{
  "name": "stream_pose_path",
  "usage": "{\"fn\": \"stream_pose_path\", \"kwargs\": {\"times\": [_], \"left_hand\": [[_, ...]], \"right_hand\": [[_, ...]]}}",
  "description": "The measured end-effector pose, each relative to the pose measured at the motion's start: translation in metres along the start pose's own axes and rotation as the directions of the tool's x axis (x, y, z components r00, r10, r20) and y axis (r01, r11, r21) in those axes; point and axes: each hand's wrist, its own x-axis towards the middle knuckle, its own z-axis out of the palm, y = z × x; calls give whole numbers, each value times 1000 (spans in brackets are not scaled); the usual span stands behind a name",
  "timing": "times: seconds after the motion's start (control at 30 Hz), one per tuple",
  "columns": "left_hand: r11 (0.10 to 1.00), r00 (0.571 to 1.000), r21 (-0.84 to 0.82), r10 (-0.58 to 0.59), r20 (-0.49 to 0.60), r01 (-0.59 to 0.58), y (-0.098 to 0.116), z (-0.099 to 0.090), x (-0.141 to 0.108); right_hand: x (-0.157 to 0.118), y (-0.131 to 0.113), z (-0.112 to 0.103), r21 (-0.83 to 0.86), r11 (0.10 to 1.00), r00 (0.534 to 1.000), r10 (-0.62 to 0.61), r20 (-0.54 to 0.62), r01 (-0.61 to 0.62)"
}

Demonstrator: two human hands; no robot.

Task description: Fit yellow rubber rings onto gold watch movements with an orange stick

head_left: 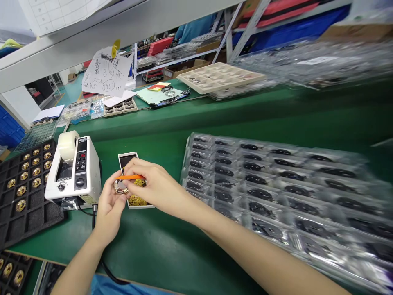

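Note:
My left hand (109,207) is closed around the edge of a round gold-coloured watch case (120,187), held up above the bench. My right hand (158,186) grips a slim orange stick-like tool (130,177), which lies across the top of the case. Its fingertips are close to the case, and whether they also touch it I cannot tell. Behind and below both hands sits a small white box (128,155), its dark far part partly covered. Yellow curly bits (136,200) fill its near part.
A white tape dispenser (87,164) stands left of my hands. Beyond it, a black compartment tray (33,221) holds several gold watch cases. Clear plastic trays (227,174) of dark parts are at right. A beige tray (221,78) and papers (107,71) are at the back.

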Motion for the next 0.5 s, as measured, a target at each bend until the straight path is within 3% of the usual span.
{"fn": "stream_pose_path", "kwargs": {"times": [0.5], "left_hand": [[998, 981, -8, 61, -187, -64, -11, 2, 2]], "right_hand": [[-10, -1, 20, -213, 976, 990, -77, -119, 50]]}}
